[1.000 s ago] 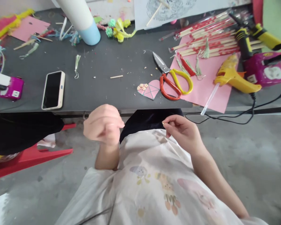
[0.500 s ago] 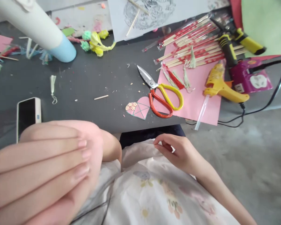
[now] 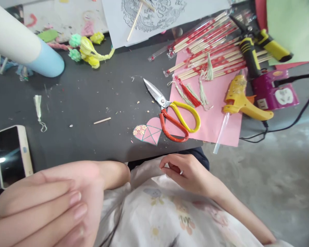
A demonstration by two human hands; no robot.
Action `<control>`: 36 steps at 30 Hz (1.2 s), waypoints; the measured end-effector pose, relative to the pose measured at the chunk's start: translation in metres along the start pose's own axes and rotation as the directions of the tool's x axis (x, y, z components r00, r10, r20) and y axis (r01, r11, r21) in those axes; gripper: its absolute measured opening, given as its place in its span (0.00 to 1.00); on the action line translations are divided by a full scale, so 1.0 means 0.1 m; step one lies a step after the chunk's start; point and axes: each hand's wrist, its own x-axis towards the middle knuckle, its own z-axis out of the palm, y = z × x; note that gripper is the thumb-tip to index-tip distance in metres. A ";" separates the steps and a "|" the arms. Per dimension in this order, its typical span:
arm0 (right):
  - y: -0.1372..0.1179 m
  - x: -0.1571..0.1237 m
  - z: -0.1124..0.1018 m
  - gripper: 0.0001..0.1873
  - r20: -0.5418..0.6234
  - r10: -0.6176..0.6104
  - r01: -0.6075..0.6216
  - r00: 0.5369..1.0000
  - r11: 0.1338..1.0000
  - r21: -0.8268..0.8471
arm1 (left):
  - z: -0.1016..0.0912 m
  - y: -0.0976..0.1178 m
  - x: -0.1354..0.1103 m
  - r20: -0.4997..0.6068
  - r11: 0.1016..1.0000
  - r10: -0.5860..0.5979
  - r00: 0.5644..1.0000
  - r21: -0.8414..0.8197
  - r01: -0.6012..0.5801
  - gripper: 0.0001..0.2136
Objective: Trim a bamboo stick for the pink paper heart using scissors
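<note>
My left hand (image 3: 48,206) is large and close to the camera at the lower left. Its fingers fold in against the palm, and no object shows in it. Over my lap, my right hand (image 3: 187,173) hangs loosely curled, thumb near the forefinger, with nothing visible between them. On the table edge just beyond it lies a pink paper heart (image 3: 152,132) with teal lines and small pale pieces on its left lobe. Scissors (image 3: 167,109) with one red and one yellow handle rest beside the heart, blades slightly apart. A phone (image 3: 11,154) lies beyond my left hand.
A yellow glue gun (image 3: 238,97) and pliers (image 3: 251,51) lie at the right, near a purple box (image 3: 275,91). Wrapped chopsticks (image 3: 203,41) and several tassels (image 3: 187,94) cover pink paper (image 3: 221,127). A white-and-blue cylinder (image 3: 47,61) extends in from upper left.
The view has shifted, so the table items sit lower and the left-hand ones farther left. My left hand appears lower in view. My right hand keeps its curled pose over my lap.
</note>
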 end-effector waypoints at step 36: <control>0.08 -0.15 0.01 0.02 -0.581 -0.174 0.224 0.795 0.974 0.015 | 1.00 0.48 -0.42 0.760 0.508 -0.502 0.412 -0.127 0.852 0.07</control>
